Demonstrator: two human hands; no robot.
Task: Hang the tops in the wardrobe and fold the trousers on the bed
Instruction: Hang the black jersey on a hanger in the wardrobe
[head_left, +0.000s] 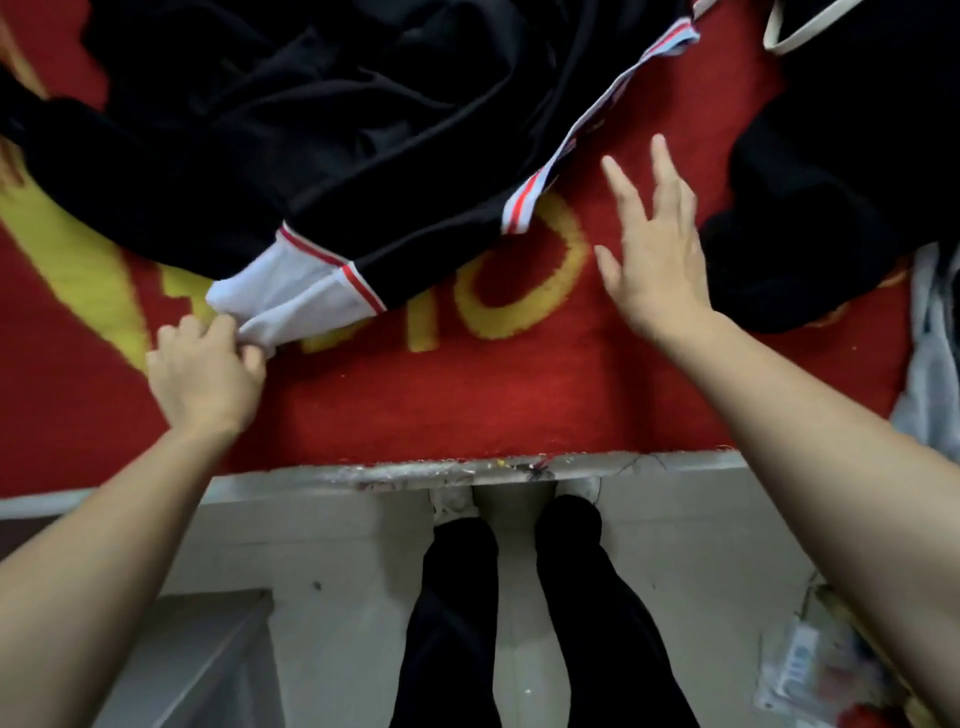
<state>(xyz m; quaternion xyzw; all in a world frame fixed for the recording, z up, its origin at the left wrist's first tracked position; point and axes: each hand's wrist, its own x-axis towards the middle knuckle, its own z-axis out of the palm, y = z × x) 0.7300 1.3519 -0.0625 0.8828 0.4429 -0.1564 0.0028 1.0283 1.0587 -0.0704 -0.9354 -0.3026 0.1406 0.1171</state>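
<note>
Bed: red blanket (467, 395) w/ yellow lettering, partly covered by clothes. Black garment (260, 145) heaped across upper left; top or trousers, can't tell. L hand (205, 371) pinches its white cuff (291, 291), red-edged, near the bed's front edge. R hand (657, 260) hangs over the blanket, fingers spread, holding nothing, just beside a red/white striped band (576, 130). Second black heap (831, 182) at right, cut off by frame. Cream loop (795, 36) on top of it, unclear what. Grey cloth (930, 364) at far right edge. Below: floor, own legs, white shoes (454, 501) half under the bed. Grey box (208, 665) lower left; blurred wrappers (810, 670) lower right.
</note>
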